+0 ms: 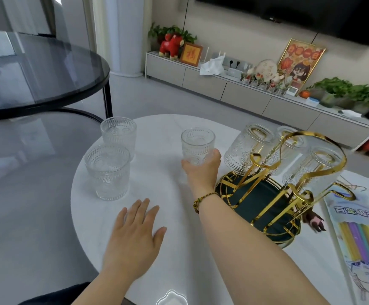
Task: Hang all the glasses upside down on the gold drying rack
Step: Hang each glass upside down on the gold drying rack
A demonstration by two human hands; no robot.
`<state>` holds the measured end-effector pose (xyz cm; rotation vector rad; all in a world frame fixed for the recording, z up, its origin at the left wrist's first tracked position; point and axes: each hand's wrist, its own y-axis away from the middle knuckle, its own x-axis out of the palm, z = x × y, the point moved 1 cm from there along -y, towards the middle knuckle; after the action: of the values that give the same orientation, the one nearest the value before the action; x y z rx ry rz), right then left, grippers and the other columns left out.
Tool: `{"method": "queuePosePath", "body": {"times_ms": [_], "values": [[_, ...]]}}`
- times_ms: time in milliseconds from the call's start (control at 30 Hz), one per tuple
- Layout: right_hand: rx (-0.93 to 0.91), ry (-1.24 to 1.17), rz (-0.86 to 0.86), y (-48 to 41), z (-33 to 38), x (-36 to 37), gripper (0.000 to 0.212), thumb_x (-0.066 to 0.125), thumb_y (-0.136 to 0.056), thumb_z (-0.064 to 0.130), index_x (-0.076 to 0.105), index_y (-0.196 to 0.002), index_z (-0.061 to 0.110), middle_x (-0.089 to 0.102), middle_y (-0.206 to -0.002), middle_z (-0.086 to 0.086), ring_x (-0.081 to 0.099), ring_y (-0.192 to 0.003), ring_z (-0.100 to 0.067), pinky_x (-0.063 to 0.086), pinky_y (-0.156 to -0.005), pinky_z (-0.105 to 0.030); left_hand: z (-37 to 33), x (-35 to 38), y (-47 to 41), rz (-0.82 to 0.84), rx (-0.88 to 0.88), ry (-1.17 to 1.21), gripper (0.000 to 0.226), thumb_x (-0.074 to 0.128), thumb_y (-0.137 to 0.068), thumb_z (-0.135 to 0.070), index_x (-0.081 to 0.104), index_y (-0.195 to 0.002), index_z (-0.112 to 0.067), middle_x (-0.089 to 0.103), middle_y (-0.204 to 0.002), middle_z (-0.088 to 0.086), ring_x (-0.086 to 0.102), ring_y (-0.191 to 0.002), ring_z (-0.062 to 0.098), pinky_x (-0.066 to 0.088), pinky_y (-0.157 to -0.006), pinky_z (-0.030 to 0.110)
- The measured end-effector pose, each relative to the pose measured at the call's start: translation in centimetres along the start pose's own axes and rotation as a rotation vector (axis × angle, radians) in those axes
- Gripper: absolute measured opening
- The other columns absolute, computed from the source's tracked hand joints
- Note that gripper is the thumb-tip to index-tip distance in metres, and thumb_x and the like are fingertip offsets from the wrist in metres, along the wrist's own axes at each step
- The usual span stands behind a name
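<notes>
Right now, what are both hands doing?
Left hand: open, flat on the white table, holding nothing.
Right hand: closed on an upright glass.

White oval table (179,249) in foreground. Dark round glass table (47,71) at upper left, higher than the white one. Pack of pastel-coloured straws (361,243) lies at the right edge of the white table. Low grey cabinet (203,79) along far wall carries a red plush toy (171,45), a framed gold picture (300,64), crumpled tissue (212,67) and green plants (342,89). Dark screen (311,16) mounted above.
</notes>
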<state>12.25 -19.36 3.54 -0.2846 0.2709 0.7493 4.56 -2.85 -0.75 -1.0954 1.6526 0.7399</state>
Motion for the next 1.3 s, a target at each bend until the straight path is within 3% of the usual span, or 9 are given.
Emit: {"method": "queuePosePath", "body": {"times_ms": [167, 267, 400, 500, 600, 867, 1000, 1200, 1300], "values": [[-0.141, -0.029, 0.089, 3.1, 3.1, -2.6, 0.067, 0.074, -0.059, 0.021, 0.037, -0.116, 0.015, 0.037, -0.106, 0.002, 0.041, -0.107, -0.021, 0.048, -0.085, -0.037, 0.3, 0.1, 0.0, 0.005, -0.011, 0.001, 0.056, 0.017, -0.090, -0.052, 0.014, -0.140, -0.026, 0.007, -0.155, -0.004, 0.000, -0.142, 0.012, 0.000, -0.117, 0.034], [-0.201, -0.072, 0.236, 5.3, 4.7, -6.1, 0.053, 0.073, -0.061, 0.021, 0.038, -0.097, 0.036, 0.043, -0.107, 0.002, 0.044, -0.108, -0.021, 0.051, -0.085, -0.040, 0.0, 0.0, 0.3, 0.001, -0.003, 0.029, 0.053, 0.027, -0.092, -0.046, 0.017, -0.140, -0.026, 0.010, -0.155, -0.002, 0.003, -0.142, 0.014, 0.001, -0.117, 0.034], [-0.223, -0.133, 0.386, 7.5, 5.8, -12.0, 0.059, 0.074, -0.062, 0.022, 0.033, -0.098, 0.043, 0.045, -0.105, 0.014, 0.049, -0.100, -0.007, 0.053, -0.076, -0.023, -0.4, -0.1, 0.6, -0.005, -0.007, 0.013, 0.050, 0.027, -0.093, -0.044, 0.019, -0.139, -0.025, 0.014, -0.154, -0.002, 0.006, -0.142, 0.014, 0.003, -0.117, 0.033], [-0.238, -0.012, 0.381, 8.7, 6.3, -17.0, 0.067, 0.075, -0.059, 0.032, 0.026, -0.105, 0.038, 0.039, -0.100, 0.025, 0.046, -0.091, 0.001, 0.047, -0.059, -0.008, -1.2, -0.1, 1.3, -0.035, -0.024, 0.042, 0.048, 0.030, -0.093, -0.040, 0.026, -0.137, -0.022, 0.021, -0.152, -0.001, 0.013, -0.141, 0.016, 0.007, -0.117, 0.034], [-0.225, 0.093, 0.364, 9.5, 6.9, -22.3, 0.070, 0.076, -0.056, 0.038, 0.029, -0.107, 0.035, 0.045, -0.103, 0.018, 0.050, -0.091, -0.001, 0.046, -0.067, -0.010, -3.0, 0.6, 2.7, -0.046, 0.044, 0.041, 0.047, 0.037, -0.092, -0.038, 0.032, -0.135, -0.020, 0.029, -0.148, 0.001, 0.023, -0.137, 0.018, 0.010, -0.115, 0.033], [-0.252, 0.295, 0.205, 8.7, 8.9, -32.0, 0.064, 0.079, -0.056, 0.033, 0.035, -0.103, 0.035, 0.042, -0.087, 0.020, 0.050, -0.073, 0.006, 0.038, -0.043, -0.002, -6.8, 1.9, 3.1, -0.034, 0.103, 0.064, 0.044, 0.036, -0.092, -0.038, 0.035, -0.133, -0.020, 0.033, -0.146, 0.000, 0.025, -0.136, 0.017, 0.014, -0.115, 0.032], [-0.151, 0.564, 0.138, 6.8, 9.2, -35.3, 0.066, 0.078, -0.054, 0.043, 0.033, -0.099, 0.027, 0.038, -0.105, 0.005, 0.041, -0.091, -0.013, 0.033, -0.058, -0.021, -6.9, 2.0, 3.1, -0.044, 0.096, 0.036, 0.043, 0.033, -0.093, -0.039, 0.035, -0.132, -0.021, 0.033, -0.145, -0.001, 0.026, -0.135, 0.017, 0.016, -0.114, 0.031], [-0.132, 0.800, 0.196, 5.1, 10.2, -35.3, 0.064, 0.077, -0.056, 0.043, 0.039, -0.104, 0.025, 0.045, -0.087, 0.010, 0.049, -0.072, -0.013, 0.032, -0.049, -0.023, -6.9, 2.0, 3.2, -0.038, 0.099, 0.050, 0.044, 0.034, -0.093, -0.038, 0.035, -0.133, -0.020, 0.033, -0.146, 0.000, 0.025, -0.136, 0.017, 0.016, -0.115, 0.033], [-0.127, 0.841, 0.216, 4.4, 10.0, -34.4, 0.063, 0.076, -0.059, 0.041, 0.043, -0.110, 0.024, 0.047, -0.103, 0.002, 0.047, -0.092, -0.020, 0.038, -0.067, -0.028, -6.9, 1.9, 3.2, -0.033, 0.100, 0.060, 0.044, 0.035, -0.093, -0.038, 0.035, -0.133, -0.020, 0.034, -0.146, 0.001, 0.024, -0.136, 0.018, 0.016, -0.115, 0.034]]}}
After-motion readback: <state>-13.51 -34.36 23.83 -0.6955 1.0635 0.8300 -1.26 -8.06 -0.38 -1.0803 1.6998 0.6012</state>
